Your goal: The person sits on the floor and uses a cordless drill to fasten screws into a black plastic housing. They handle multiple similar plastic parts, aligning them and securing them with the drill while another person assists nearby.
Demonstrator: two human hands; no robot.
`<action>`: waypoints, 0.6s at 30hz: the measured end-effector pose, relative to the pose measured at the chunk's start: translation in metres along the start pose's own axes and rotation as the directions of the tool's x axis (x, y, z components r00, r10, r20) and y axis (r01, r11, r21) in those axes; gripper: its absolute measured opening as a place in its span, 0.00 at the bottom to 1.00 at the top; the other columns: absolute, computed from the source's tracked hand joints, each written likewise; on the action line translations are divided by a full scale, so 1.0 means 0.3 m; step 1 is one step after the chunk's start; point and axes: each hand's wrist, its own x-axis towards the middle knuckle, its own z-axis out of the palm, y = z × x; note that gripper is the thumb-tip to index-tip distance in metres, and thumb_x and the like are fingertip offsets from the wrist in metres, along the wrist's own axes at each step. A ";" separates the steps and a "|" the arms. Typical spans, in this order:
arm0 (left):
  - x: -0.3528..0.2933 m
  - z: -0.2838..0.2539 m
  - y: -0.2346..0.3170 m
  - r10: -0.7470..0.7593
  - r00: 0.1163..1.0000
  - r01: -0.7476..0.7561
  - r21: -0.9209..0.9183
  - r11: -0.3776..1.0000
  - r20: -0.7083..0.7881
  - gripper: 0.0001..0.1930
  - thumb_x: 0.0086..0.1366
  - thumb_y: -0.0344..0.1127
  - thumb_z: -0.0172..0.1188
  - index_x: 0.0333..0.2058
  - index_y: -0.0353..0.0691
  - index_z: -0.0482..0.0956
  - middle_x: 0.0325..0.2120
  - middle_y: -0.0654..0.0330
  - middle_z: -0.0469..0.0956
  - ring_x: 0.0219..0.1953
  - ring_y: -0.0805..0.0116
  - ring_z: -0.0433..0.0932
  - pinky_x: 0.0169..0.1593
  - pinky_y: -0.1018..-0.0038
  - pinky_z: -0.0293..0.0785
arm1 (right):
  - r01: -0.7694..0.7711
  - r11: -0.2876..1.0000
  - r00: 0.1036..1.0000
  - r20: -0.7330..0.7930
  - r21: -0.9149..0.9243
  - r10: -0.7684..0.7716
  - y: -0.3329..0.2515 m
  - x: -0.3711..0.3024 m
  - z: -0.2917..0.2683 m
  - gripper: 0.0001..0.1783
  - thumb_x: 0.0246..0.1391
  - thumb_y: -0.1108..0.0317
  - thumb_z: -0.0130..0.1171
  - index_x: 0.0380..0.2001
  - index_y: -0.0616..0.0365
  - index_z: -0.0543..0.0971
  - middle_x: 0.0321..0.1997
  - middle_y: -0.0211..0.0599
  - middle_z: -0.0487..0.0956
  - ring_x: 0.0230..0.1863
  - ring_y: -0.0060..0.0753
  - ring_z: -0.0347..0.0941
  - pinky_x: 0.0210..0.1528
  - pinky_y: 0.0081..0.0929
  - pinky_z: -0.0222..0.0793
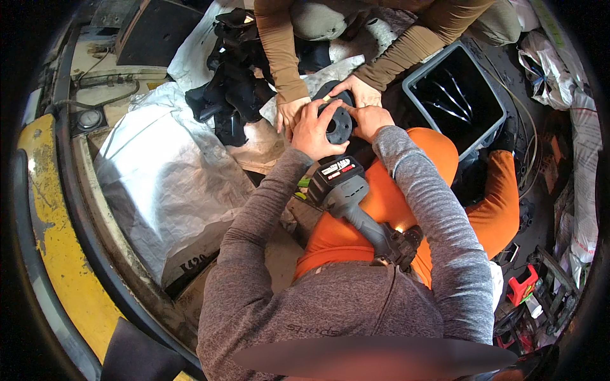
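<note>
black and round, the pierced disc (pixel 344 131) lies between the wearer's 2 hands, with its central hole facing up. the left hand (pixel 314 133) grasps it from the left, digits spread about the rim. the right hand (pixel 373 122) is bent at the upper right edge, just beside the hole; its fingertips are partly hidden, so whether it grips cannot be told. opposite, 2 hands of a co-worker (pixel 361 93) in brown sleeves reach in, 1 at the disc's far side and 1 next to the wearer's left hand. below the disc, a grey power drill (pixel 363 222) rests on orange trousers (pixel 325 244). a white sack (pixel 175 168) lies to the left; a grey-rimmed bin (pixel 416 101) stands to the right.
</note>
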 end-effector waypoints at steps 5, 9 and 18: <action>-0.004 0.007 0.016 -0.042 0.999 0.042 0.039 0.998 -0.002 0.50 0.38 0.47 0.77 0.63 0.54 0.65 0.54 0.49 0.65 0.56 0.46 0.68 0.58 0.56 0.67 | -0.010 1.000 1.000 -0.003 0.000 0.010 -0.002 -0.004 -0.001 0.44 0.42 0.61 0.68 0.66 0.33 0.66 0.37 0.45 0.84 0.41 0.48 0.81 0.44 0.43 0.76; -0.006 -0.007 -0.009 0.028 1.000 -0.027 -0.067 0.997 0.011 0.54 0.37 0.48 0.78 0.65 0.50 0.62 0.55 0.47 0.64 0.58 0.45 0.67 0.60 0.55 0.66 | -0.020 1.000 1.000 -0.004 0.008 0.020 -0.011 -0.017 -0.020 0.44 0.42 0.62 0.69 0.66 0.34 0.67 0.35 0.44 0.84 0.40 0.47 0.81 0.44 0.43 0.76; -0.023 -0.049 -0.094 0.102 0.978 -0.064 -0.201 0.977 0.181 0.68 0.38 0.50 0.80 0.70 0.33 0.42 0.68 0.44 0.54 0.70 0.47 0.54 0.70 0.59 0.53 | -0.007 1.000 1.000 0.023 0.001 0.007 0.009 0.005 0.014 0.52 0.42 0.60 0.70 0.70 0.20 0.57 0.36 0.45 0.83 0.39 0.48 0.81 0.43 0.43 0.76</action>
